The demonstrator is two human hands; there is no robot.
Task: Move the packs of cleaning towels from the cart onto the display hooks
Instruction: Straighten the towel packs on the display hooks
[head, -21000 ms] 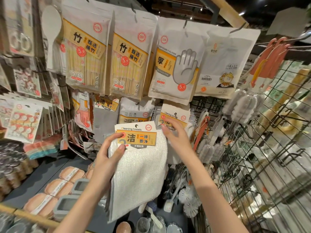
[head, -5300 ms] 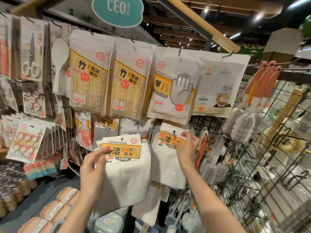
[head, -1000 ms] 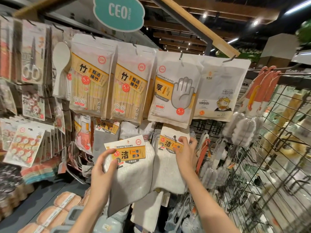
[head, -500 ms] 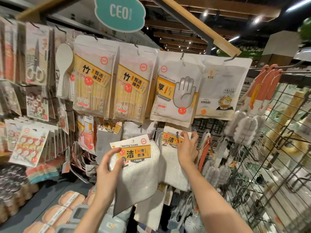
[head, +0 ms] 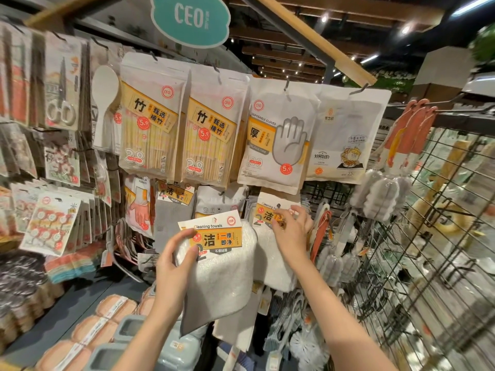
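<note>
Left hand (head: 174, 266) pinched a towel pack (head: 222, 266); right hand (head: 290, 231), fingers curled, covered the hung pack (head: 270, 253) label, grip unclear, hook hidden.

- A teal CEO sign (head: 190, 19) is hanging above me, under a dark ceiling where small spotlights (head: 405, 29) are glowing.
- A wooden beam (head: 316, 40) is slanting down to my right.
- 2 bamboo chopstick bags (head: 150, 124) are hanging beside a disposable gloves bag (head: 277, 140).
- A black wire grid rack (head: 434, 236) is standing at my right.
- Sponges (head: 88, 330) are lying on the grey shelf (head: 67, 314) below.
</note>
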